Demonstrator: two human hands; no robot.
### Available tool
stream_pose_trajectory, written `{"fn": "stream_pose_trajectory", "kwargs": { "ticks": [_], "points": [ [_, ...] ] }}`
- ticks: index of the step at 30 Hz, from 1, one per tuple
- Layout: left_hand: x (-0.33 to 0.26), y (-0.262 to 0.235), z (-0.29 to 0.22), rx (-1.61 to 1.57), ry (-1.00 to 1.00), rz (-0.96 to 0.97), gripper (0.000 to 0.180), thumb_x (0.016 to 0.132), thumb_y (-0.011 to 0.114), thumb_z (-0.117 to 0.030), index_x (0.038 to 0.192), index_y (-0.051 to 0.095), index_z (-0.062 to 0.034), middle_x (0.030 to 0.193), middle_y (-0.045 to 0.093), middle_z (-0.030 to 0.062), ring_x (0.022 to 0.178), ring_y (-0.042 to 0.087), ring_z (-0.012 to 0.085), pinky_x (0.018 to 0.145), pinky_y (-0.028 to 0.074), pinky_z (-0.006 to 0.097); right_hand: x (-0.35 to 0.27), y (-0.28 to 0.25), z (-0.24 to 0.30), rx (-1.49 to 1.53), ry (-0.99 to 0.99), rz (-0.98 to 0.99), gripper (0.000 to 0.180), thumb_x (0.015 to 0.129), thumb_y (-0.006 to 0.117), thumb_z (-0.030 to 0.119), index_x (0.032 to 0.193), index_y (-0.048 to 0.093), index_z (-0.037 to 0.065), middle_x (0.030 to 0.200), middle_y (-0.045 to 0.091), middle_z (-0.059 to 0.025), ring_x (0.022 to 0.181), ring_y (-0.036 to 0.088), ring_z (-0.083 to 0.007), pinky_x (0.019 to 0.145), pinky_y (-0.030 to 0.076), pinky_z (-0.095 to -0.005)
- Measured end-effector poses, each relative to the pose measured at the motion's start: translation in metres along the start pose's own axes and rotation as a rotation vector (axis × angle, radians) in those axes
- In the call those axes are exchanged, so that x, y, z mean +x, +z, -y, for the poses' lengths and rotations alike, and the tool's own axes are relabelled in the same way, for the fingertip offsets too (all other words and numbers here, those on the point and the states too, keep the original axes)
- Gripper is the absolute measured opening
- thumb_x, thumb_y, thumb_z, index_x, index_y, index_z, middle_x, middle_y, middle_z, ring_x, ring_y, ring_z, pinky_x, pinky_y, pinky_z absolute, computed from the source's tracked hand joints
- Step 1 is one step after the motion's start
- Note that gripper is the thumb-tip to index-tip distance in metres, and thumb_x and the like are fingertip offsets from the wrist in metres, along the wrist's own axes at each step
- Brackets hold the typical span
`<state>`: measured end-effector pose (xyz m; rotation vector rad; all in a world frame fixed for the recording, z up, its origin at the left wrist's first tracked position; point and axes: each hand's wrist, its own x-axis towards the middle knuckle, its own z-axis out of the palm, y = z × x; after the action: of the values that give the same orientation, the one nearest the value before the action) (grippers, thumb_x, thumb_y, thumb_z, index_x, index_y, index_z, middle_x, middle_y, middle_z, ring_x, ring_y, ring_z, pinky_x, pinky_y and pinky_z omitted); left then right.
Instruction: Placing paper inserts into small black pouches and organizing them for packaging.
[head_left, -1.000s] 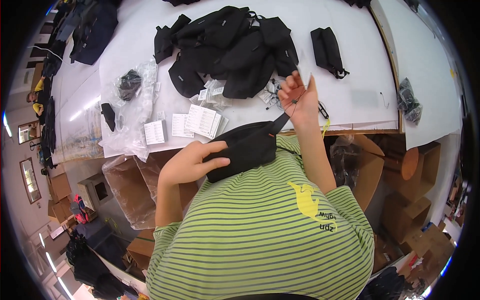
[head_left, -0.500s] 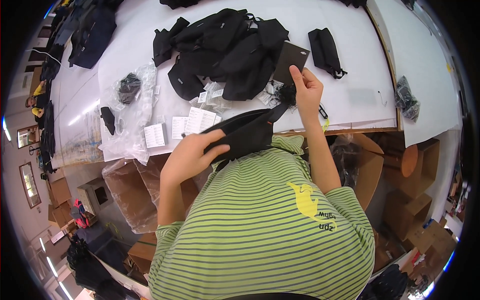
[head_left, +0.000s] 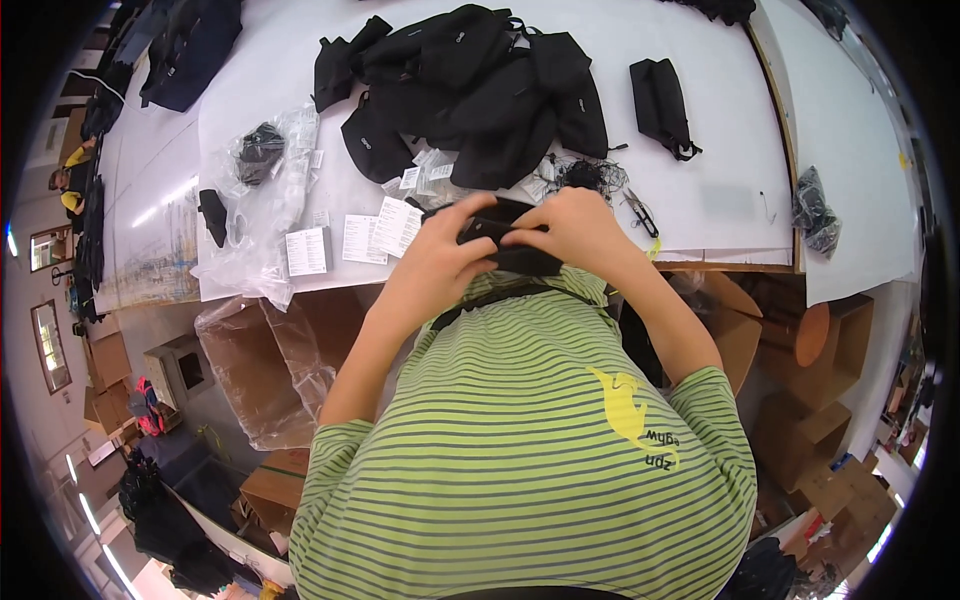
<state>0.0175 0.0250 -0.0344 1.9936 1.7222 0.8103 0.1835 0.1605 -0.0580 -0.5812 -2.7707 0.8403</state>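
Near the table's front edge, a small black fabric bag (head_left: 530, 262) is held close against my shirt. My left hand (head_left: 440, 250) grips its left side, thumb and fingers at the open mouth. At the right of the mouth, my right hand (head_left: 575, 232) pinches with thumb and forefinger. The dark card it carried earlier cannot be told apart from the black fabric now. Just beyond the hands lie a tangle of black cords (head_left: 590, 178) and thread snips (head_left: 641, 213). White printed labels (head_left: 372, 240) lie left of the bag.
A heap of black bags (head_left: 470, 100) covers the table's middle, with one black pouch (head_left: 660, 105) to its right. Clear plastic wrapping (head_left: 285, 170) and a label stack (head_left: 308, 252) lie left. Cardboard boxes (head_left: 275, 490) stand below, and another person (head_left: 72, 185) is at far left.
My right hand has come down and left with the dark card to the bag's mouth. My left hand has moved up and right, bringing both hands close together.
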Motion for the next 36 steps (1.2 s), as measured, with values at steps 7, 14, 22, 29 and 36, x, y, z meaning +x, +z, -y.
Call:
{"fn": "stream_pose_trajectory", "kwargs": {
  "ticks": [7,14,22,29,36],
  "points": [
    [-0.005,-0.003,-0.006,-0.215,-0.287,0.335,0.02,0.078,0.065,-0.01,0.096,0.057,-0.0061,0.099,0.063,0.0087,0.095,0.059,0.0287,0.082,0.046,0.035,-0.004,0.006,-0.011,0.523,0.085,0.091,0.021,0.085,0.061,0.027,0.089,0.071,0.009,0.066,0.064,-0.0107,0.056,0.059,-0.0233,0.057,0.046,-0.0305],
    [0.002,-0.005,-0.001,-0.307,-0.279,0.394,0.031,0.081,0.061,-0.007,0.112,0.058,-0.0088,0.098,0.066,0.0113,0.087,0.063,0.0297,0.077,0.048,0.034,-0.009,0.002,-0.025,0.48,0.358,-0.092,0.023,0.088,0.06,0.028,0.088,0.069,0.007,0.053,0.051,-0.0078,0.043,0.04,-0.0129,0.045,0.033,-0.0275],
    [0.006,-0.012,0.013,-0.365,-0.311,0.544,0.031,0.083,0.059,-0.01,0.114,0.058,-0.009,0.097,0.066,0.0127,0.083,0.062,0.0304,0.075,0.047,0.034,-0.015,-0.023,0.0,0.352,0.23,-0.03,0.018,0.075,0.073,0.026,0.078,0.068,0.009,0.05,0.048,-0.0041,0.042,0.038,-0.0111,0.044,0.03,-0.0255],
    [0.009,-0.02,0.015,-0.39,-0.258,0.532,0.029,0.084,0.059,-0.012,0.113,0.058,-0.0061,0.098,0.064,0.0131,0.087,0.061,0.0292,0.078,0.046,0.034,0.001,0.003,-0.027,0.43,0.178,-0.252,0.023,0.082,0.067,0.024,0.071,0.067,0.004,0.047,0.044,-0.0044,0.041,0.036,-0.0113,0.043,0.029,-0.0266],
    [0.001,-0.027,0.018,-0.397,-0.265,0.509,0.026,0.084,0.059,-0.015,0.109,0.059,-0.0053,0.095,0.063,0.0141,0.086,0.06,0.0323,0.076,0.046,0.036,0.028,0.011,-0.045,0.643,0.311,-0.08,0.041,0.087,0.061,0.039,0.066,0.067,0.004,0.044,0.033,0.0031,0.043,0.029,-0.0053,0.043,0.023,-0.0253]
  ]
}}
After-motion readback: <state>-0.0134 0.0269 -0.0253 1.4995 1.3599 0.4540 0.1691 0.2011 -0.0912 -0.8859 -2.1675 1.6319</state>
